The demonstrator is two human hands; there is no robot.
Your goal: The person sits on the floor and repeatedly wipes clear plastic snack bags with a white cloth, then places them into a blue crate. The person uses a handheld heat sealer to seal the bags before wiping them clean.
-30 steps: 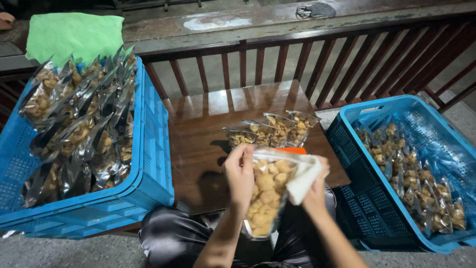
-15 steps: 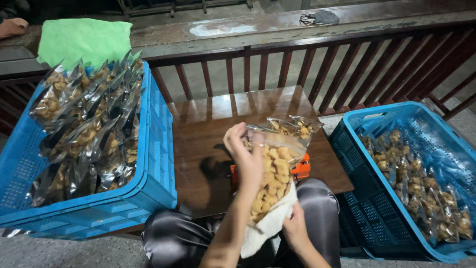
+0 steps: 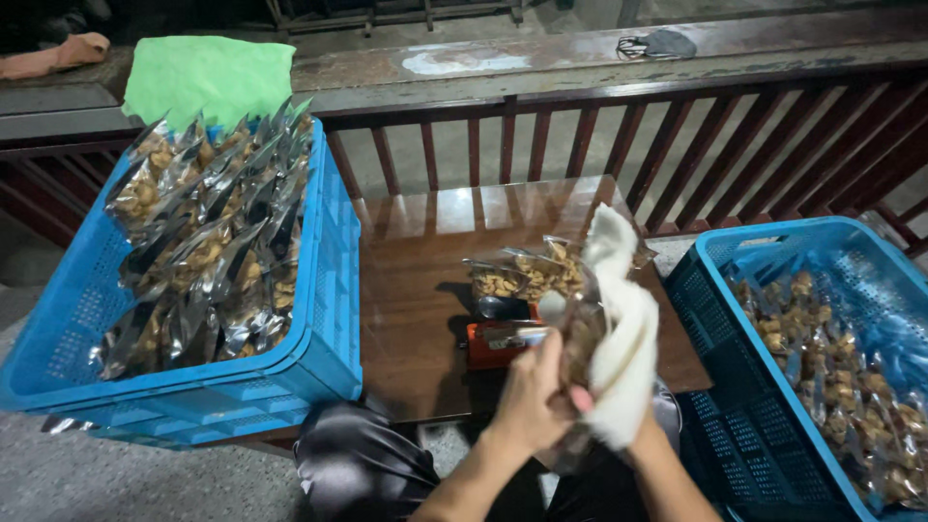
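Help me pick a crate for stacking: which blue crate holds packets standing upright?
The blue crate on the left: its silver-edged packets stand on end, whereas the right crate's lie flat.

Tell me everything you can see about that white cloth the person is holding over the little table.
The white cloth looks soft and fluffy, like a small towel. It hangs bunched and folded, running from a raised tip above the wooden table down to the right hand, which it mostly covers. It wraps the right side of a clear snack bag. The left hand grips that bag from the other side. The cloth looks clean, with no visible print or pattern.
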